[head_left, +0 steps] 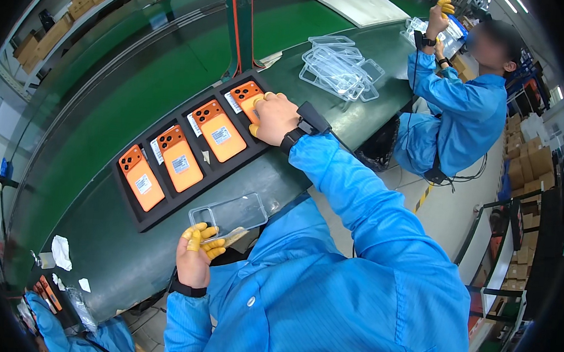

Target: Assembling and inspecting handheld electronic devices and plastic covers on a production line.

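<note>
My left hand (195,261), with yellow finger cots, is closed on the near end of a clear phone case (236,213) at the bench's front edge. Out to the right, my right hand (276,119) grips the rightmost orange phone (245,99), its fingers curled over that phone's right side and covering part of it. This phone lies in a black tray (163,212) beside three more orange phones, the nearest to it being a phone with a white label (220,133). All lie camera side up. Nothing shows inside the clear case.
Several clear cases (340,66) lie heaped on the green bench (291,138) beyond the tray. A green post (238,25) rises behind the tray. A co-worker in blue (463,116) sits at right; another sleeve (50,323) shows at lower left, near paper scraps (61,253).
</note>
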Demonstrator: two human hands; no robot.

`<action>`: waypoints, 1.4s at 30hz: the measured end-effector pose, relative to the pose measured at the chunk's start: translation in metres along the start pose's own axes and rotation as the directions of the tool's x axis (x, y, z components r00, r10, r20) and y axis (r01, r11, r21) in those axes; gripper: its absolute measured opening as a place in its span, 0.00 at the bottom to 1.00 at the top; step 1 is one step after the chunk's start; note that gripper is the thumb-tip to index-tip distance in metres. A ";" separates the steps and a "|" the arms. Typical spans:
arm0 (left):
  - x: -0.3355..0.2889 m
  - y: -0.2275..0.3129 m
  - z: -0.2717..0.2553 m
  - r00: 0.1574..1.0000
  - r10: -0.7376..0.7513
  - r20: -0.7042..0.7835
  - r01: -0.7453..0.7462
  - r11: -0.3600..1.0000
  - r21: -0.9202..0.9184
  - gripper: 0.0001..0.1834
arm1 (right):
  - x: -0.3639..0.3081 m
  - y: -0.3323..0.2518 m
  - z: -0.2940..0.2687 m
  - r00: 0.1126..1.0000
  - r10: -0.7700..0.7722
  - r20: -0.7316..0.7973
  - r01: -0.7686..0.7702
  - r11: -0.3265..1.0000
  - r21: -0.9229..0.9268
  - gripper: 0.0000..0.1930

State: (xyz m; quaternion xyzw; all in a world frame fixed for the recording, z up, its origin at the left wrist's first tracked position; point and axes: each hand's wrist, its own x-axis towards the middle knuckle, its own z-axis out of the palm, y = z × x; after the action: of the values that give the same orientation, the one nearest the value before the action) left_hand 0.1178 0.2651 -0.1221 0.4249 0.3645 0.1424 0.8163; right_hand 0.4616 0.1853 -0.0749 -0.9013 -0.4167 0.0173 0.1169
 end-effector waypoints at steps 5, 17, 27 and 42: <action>0.002 -0.001 -0.001 1.000 0.001 0.013 -0.001 1.000 -0.009 0.17 | 0.003 0.010 -0.010 0.966 0.116 -0.230 -0.084 0.986 0.146 0.15; 0.002 0.002 -0.003 1.000 -0.014 -0.023 0.013 0.999 -0.039 0.20 | 0.004 0.078 0.017 0.905 0.385 -0.181 -0.091 0.590 0.802 0.14; 0.006 0.005 -0.001 0.999 -0.033 0.019 0.033 0.999 -0.033 0.22 | -0.095 -0.011 0.022 0.919 -0.270 0.286 -0.319 -0.086 0.944 0.13; 0.000 -0.002 -0.012 0.990 0.073 0.123 -0.063 0.994 -0.087 0.24 | -0.106 -0.037 0.055 0.759 -0.484 0.436 -0.414 0.159 0.896 0.16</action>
State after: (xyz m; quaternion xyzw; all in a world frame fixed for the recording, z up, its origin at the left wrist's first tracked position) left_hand 0.1097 0.2711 -0.1281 0.4110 0.2912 0.1581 0.8493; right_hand 0.3576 0.1395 -0.1273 -0.5185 -0.3351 0.5909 0.5193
